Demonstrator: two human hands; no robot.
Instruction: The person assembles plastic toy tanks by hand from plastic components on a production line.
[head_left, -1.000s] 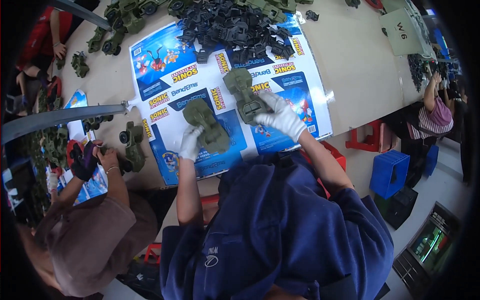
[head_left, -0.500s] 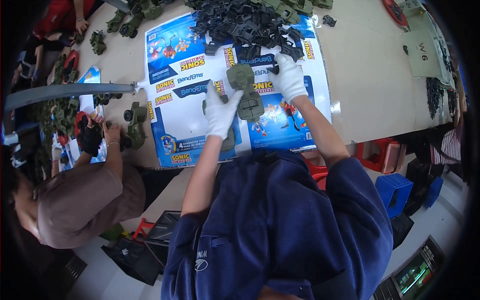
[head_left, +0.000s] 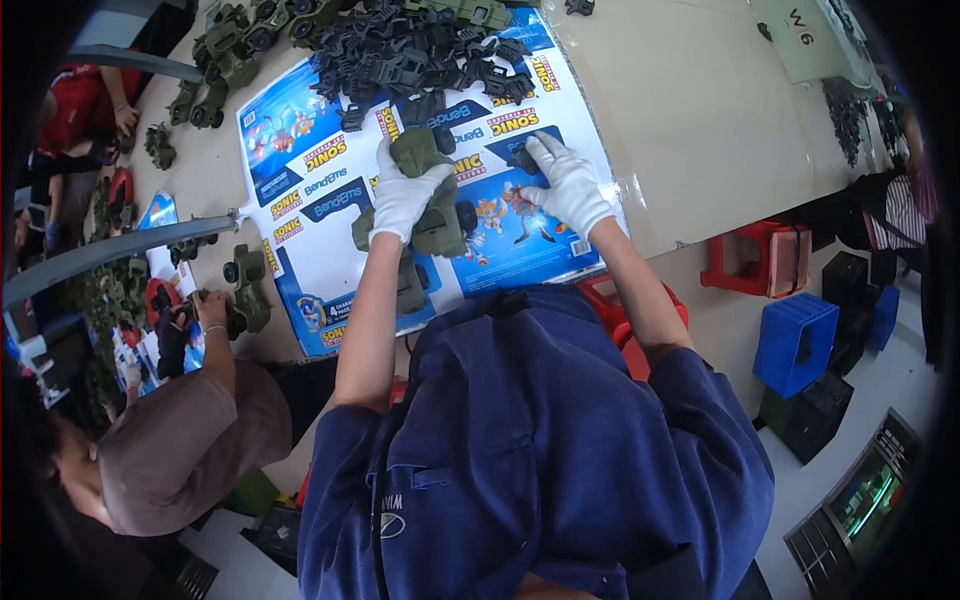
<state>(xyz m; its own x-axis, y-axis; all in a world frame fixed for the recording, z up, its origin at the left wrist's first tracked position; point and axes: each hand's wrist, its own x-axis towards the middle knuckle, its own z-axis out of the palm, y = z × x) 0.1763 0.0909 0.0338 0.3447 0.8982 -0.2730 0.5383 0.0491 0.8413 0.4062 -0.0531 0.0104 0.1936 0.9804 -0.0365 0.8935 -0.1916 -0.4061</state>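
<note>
My left hand (head_left: pixel 402 198), in a white glove, is closed round an army-green toy truck (head_left: pixel 440 222). The truck is tilted, and black wheels show on its right side. Between the thumb and fingers of my right hand (head_left: pixel 572 185), also gloved in white, is a small black plastic part (head_left: pixel 522 157). That part is held to the right of the truck, apart from it. Another green toy piece (head_left: pixel 411 287) lies below my left hand, partly hidden by the forearm. Beyond both hands rises a heap of black plastic parts (head_left: pixel 400 62).
A colourful printed sheet (head_left: pixel 300 235) covers the table (head_left: pixel 660 150) under my hands. More green toy trucks (head_left: pixel 228 50) stand at the far left. A grey metal bar (head_left: pixel 130 240) crosses the left side, near a co-worker in a brown shirt (head_left: pixel 175 440). Red stools (head_left: pixel 757 258) stand at right.
My left hand has taken hold of the truck and tipped it so its wheels show. My right hand has drawn the black part nearer, away from the heap. The whole view has shifted.
</note>
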